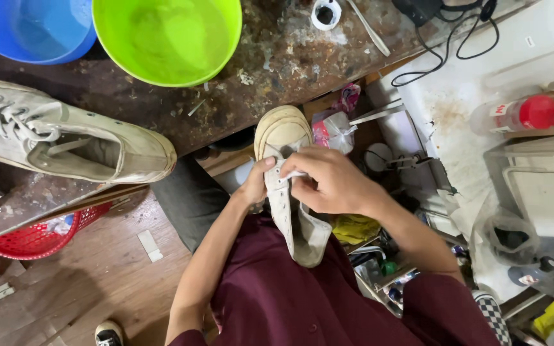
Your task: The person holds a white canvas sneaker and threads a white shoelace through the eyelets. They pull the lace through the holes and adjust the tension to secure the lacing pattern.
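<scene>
Both hands, left hand (256, 184) and right hand (328, 181), are clamped on the white shoe (288, 186), threading its lace (292, 173); the other shoe (59, 138) on the surface (277, 57) looks laced already.

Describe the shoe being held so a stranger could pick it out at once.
Start at the stained dark workbench, then drop below its front edge to the lap in maroon clothing. The shoe there is a worn white sneaker pinched between left hand and right hand. Unlike the laced sneaker, it is off the bench.
</scene>
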